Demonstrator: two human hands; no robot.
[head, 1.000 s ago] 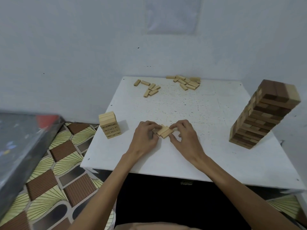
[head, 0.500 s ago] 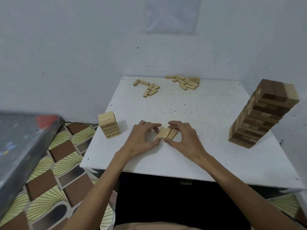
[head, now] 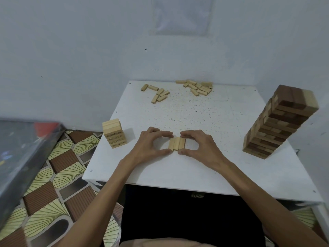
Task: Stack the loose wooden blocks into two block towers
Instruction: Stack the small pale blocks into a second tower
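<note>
Between the two hands, on the white speckled square table (head: 213, 122): a row of three pale wooden blocks (head: 177, 143), lying flat, long sides touching, short ends toward the person. Left hand (head: 149, 147) curled round the row's left side, forefinger at the far end, thumb at the near end. Right hand (head: 199, 147) mirrored on the right side, clamped the same way, fingertips of both hands nearly meeting above and below the row.

Left of the left hand, near the table's edge: a short tower of pale wooden blocks (head: 114, 133), upright, apart from the hand. Well right of the right hand: a tall tower of mixed dark and pale wooden blocks (head: 277, 122). Far beyond the hands, by the back edge: a loose scatter of pale blocks (head: 158, 93), and beside it to the right a denser heap of pale blocks (head: 198, 87).

Below and left of the left forearm: brown-and-cream patterned floor (head: 58, 175), with a grey board (head: 19, 148) at the frame's left edge.
</note>
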